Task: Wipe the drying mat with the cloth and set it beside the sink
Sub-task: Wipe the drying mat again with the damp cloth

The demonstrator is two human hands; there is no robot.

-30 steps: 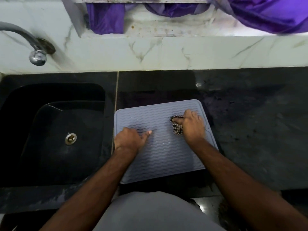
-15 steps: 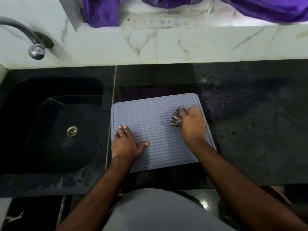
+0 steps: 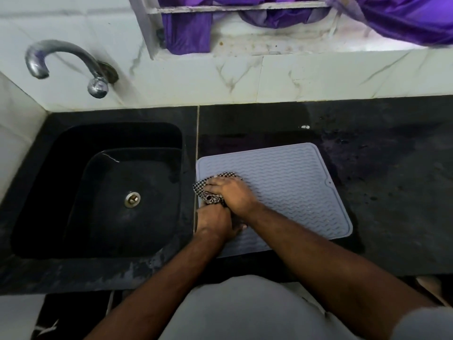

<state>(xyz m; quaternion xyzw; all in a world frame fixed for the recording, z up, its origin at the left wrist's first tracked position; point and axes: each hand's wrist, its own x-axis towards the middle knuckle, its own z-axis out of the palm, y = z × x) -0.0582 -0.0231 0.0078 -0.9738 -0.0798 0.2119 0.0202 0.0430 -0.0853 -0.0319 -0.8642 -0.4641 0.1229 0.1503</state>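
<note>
Mat (image 3: pixel 282 190) first: it lies flat on the dark worktop (image 3: pixel 397 192), just beside the sink (image 3: pixel 98 192), its left edge running along the sink's right rim. It is pale grey-blue with wavy ridges, and its near left corner is hidden under your arms.

Your right hand (image 3: pixel 232 193) is pressed palm-down on the checked cloth (image 3: pixel 208 190) at the mat's left side. The cloth is bunched under that hand, and a black-and-white corner pokes out to the left, reaching the mat's edge. Your fingers are spread over the cloth rather than curled round it, so the grip here is a flat press, fingers apart.

Your left hand (image 3: pixel 215 223) sits just nearer you, touching the right wrist and resting on the mat's near left part. Its fingers are tucked under the right forearm, so you cannot tell whether they are curled or flat, nor whether they hold any of the cloth.

Behind the sink a curved metal tap (image 3: pixel 66 62) comes out of the marble wall. Purple fabric (image 3: pixel 188 33) hangs along the ledge above. The sink is black, with a metal drain (image 3: pixel 132 199) in its floor.
</note>
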